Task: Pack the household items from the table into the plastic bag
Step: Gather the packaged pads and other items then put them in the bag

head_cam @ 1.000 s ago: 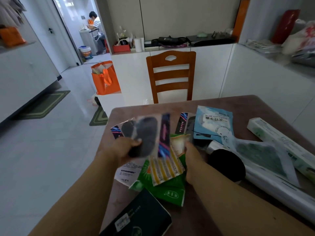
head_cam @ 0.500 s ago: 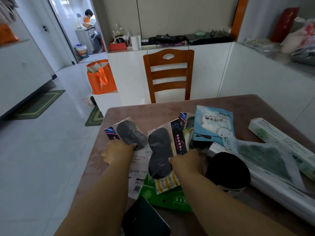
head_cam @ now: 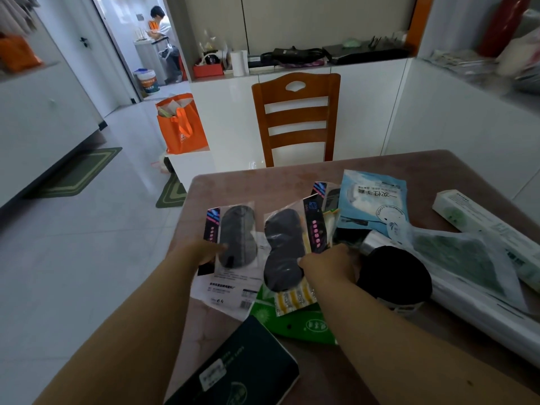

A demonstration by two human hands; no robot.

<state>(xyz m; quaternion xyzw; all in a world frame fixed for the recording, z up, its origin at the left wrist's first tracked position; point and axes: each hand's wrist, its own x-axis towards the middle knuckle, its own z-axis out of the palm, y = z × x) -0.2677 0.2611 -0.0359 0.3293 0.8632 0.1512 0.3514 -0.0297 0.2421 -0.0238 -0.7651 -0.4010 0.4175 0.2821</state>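
Cluttered brown table (head_cam: pixel 292 182), each hand's grip clamped on a mask packet, white-tiled room.

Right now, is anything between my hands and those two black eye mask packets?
No. The left hand already grips the left packet, and the right hand grips the right packet. No plastic bag is clearly identifiable.
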